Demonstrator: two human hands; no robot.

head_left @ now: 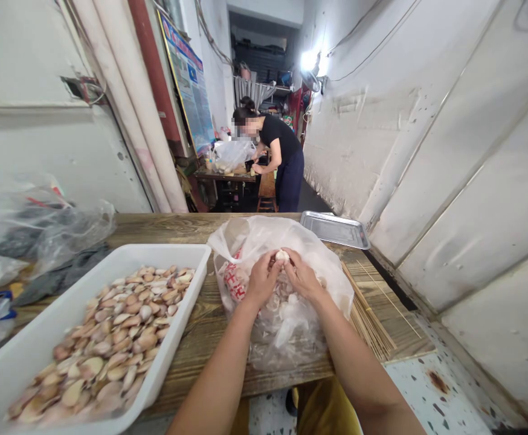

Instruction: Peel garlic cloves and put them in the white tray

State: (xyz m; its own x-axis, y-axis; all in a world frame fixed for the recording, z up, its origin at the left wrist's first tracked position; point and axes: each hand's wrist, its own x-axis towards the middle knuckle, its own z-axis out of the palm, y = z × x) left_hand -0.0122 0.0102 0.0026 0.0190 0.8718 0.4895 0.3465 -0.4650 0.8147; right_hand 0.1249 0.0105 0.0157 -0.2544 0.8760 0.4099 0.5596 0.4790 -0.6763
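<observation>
Both hands meet over an opened plastic bag (pixel 331 266) in the middle of the table, pinching one garlic bulb (pixel 283 255) between them. My left hand (pixel 264 277) grips it from the left and my right hand (pixel 303 275) from the right, fingertips close together. Inside the bag, below the hands, lie pale papery pieces that look like garlic and skins (pixel 284 300). Red printing shows on the bag's left part. To the left, a white plastic tub (pixel 203 257) holds many loose garlic cloves (pixel 123 326) in their skins.
Bamboo skewers (pixel 368 314) lie right of the bag, with a metal tray (pixel 335 230) behind. Crumpled clear plastic bags (pixel 74 229) sit at far left. Beyond the wooden table (pixel 164 226), a person (pixel 284 145) in black bends over another table.
</observation>
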